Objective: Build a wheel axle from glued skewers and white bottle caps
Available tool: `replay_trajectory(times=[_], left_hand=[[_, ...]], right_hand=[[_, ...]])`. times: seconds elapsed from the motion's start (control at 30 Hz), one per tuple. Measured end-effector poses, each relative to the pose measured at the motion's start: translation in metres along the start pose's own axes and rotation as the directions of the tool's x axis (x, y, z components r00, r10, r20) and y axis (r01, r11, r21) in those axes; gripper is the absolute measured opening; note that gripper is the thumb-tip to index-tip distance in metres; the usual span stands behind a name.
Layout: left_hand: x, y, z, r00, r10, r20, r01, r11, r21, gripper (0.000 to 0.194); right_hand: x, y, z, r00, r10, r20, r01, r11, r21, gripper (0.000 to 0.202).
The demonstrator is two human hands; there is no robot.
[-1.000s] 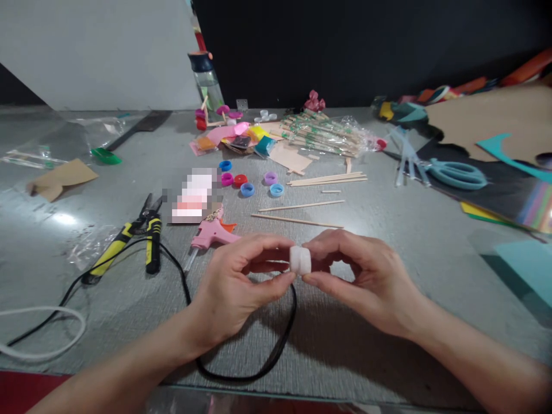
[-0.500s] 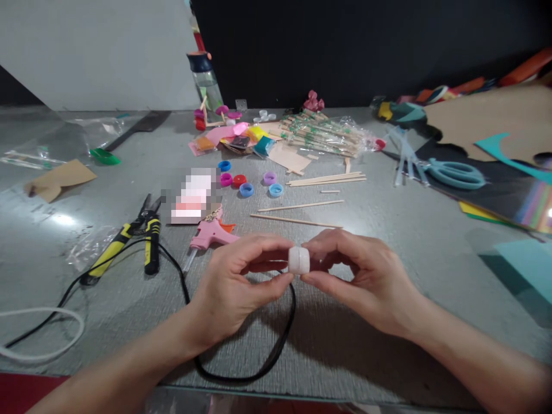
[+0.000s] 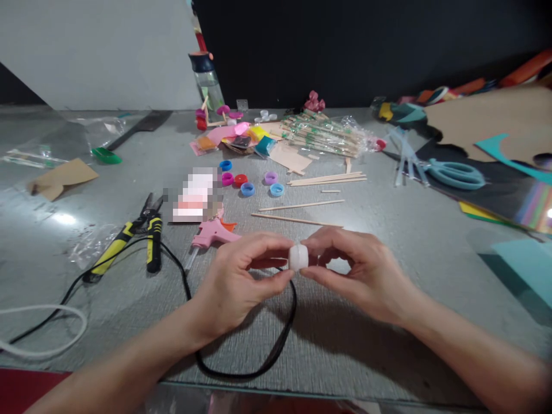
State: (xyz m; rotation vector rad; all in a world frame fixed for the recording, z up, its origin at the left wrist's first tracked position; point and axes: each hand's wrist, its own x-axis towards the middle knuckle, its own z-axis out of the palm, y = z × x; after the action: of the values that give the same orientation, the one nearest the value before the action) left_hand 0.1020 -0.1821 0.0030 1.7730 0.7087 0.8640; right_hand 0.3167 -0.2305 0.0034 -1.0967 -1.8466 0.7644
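Two white bottle caps (image 3: 298,258) meet face to face, a seam showing between them. My left hand (image 3: 241,276) pinches them from the left with thumb and fingers. From the right, my right hand (image 3: 356,270) grips the same pair between thumb and fingertips. Just beyond my left hand lies a pink glue gun (image 3: 213,233), its handle partly covered. Past my fingers are thin wooden sticks (image 3: 297,219) and several coloured caps, among them a red cap (image 3: 240,181) and a light blue cap (image 3: 276,190).
Yellow-black cutting pliers (image 3: 153,241) lie at left beside a black cable (image 3: 183,276) looping under my hands. Blue scissors (image 3: 455,173) rest on dark sheets at right. Farther back are a bag of sticks (image 3: 323,135), a water bottle (image 3: 207,80) and a knife (image 3: 146,123).
The paired caps have tilted slightly between my fingertips, and my right hand has shifted a little. Both hands keep hold. The view has moved very slightly.
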Motion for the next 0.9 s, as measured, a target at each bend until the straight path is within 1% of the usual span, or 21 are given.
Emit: replay_trajectory(times=[0.2, 0.47, 0.77, 0.9], left_hand=[[-0.0012, 0.0001, 0.0006, 1.0, -0.015, -0.009, 0.014, 0.999, -0.044, 0.028], [-0.0002, 0.0006, 0.0012, 0.995, -0.096, 0.003, 0.096, 0.983, -0.155, 0.027], [0.0015, 0.0006, 0.0037, 0.993, -0.118, -0.015, 0.114, 0.98, -0.161, 0.025], [0.0009, 0.0005, 0.0037, 0.988, -0.153, -0.006, 0.149, 0.969, -0.196, 0.025]], right_hand=[[0.0012, -0.0001, 0.0002, 1.0, 0.006, -0.016, -0.005, 1.0, 0.014, 0.009], [0.0008, -0.0007, 0.0, 1.0, 0.029, -0.005, -0.029, 0.999, 0.026, 0.009], [0.0004, 0.0005, 0.0005, 1.0, 0.023, -0.011, -0.023, 1.0, 0.012, 0.008], [0.0008, 0.0014, 0.0004, 1.0, 0.01, -0.011, -0.01, 1.0, -0.015, 0.008]])
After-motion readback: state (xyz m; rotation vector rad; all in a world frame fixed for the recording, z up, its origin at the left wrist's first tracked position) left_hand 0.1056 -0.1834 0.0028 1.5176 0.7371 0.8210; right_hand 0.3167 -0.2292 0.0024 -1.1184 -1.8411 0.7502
